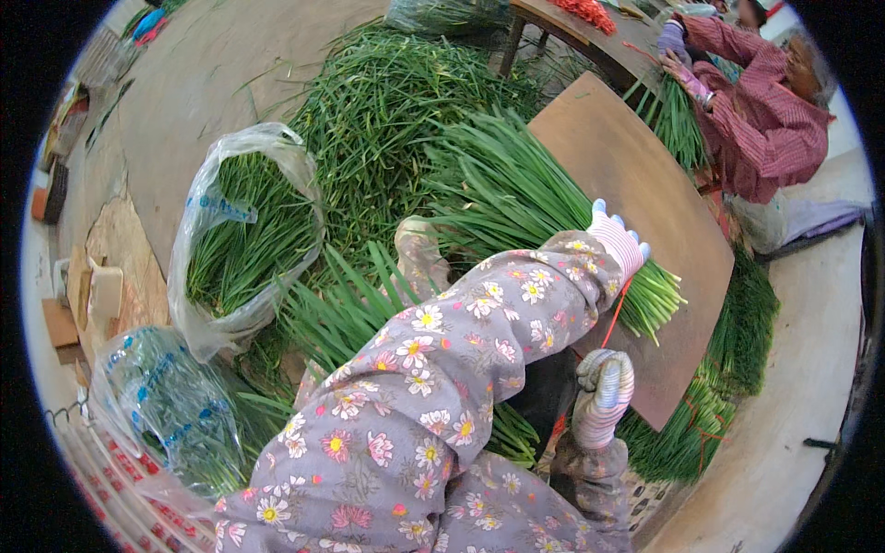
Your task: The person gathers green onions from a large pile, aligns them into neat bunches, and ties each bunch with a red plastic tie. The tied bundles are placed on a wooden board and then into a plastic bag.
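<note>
A bunch of long green leafy stalks, apparently garlic chives [511,183], lies across a brown board [684,238], with its pale cut ends toward the right. My left hand [617,243], in a striped knit glove with bluish fingertips, lies over the bunch near those ends and grips it. A thin red string [615,314] runs down from the bunch to my right hand [605,397]. That hand, in a striped glove, is closed in a fist on the string below the board's near edge. The string's path under the bunch is hidden.
A large pile of loose green leaves [387,104] lies beyond my knee. At left are an opened plastic bag of greens [181,242] and a second plastic bag [173,394]. Tied bunches [698,415] lie right of the board. A co-worker [753,117] handles greens beside a table [560,19].
</note>
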The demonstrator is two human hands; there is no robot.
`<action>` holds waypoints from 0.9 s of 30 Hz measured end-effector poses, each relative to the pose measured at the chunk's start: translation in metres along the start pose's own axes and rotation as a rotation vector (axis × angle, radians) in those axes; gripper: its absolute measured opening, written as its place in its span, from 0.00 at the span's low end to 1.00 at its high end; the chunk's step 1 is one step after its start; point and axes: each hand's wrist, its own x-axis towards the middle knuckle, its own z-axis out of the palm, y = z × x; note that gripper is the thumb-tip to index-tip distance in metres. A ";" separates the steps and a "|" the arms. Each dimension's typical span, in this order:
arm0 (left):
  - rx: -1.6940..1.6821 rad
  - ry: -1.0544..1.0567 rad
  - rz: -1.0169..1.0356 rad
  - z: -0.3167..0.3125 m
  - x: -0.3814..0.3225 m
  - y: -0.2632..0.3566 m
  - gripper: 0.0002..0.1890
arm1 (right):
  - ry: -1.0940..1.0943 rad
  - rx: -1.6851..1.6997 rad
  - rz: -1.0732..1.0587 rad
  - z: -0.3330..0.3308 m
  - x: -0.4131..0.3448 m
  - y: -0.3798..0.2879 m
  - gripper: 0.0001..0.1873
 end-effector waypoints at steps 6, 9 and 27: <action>-0.030 0.039 0.039 0.002 0.005 -0.005 0.38 | -0.684 -0.784 0.039 0.004 0.052 -0.076 0.06; -0.156 0.003 0.063 0.007 0.016 -0.008 0.31 | -0.731 -0.911 -0.270 0.058 0.096 -0.110 0.08; -0.244 0.002 0.159 0.037 0.041 -0.012 0.29 | -0.983 -1.710 -0.238 0.143 0.176 -0.007 0.17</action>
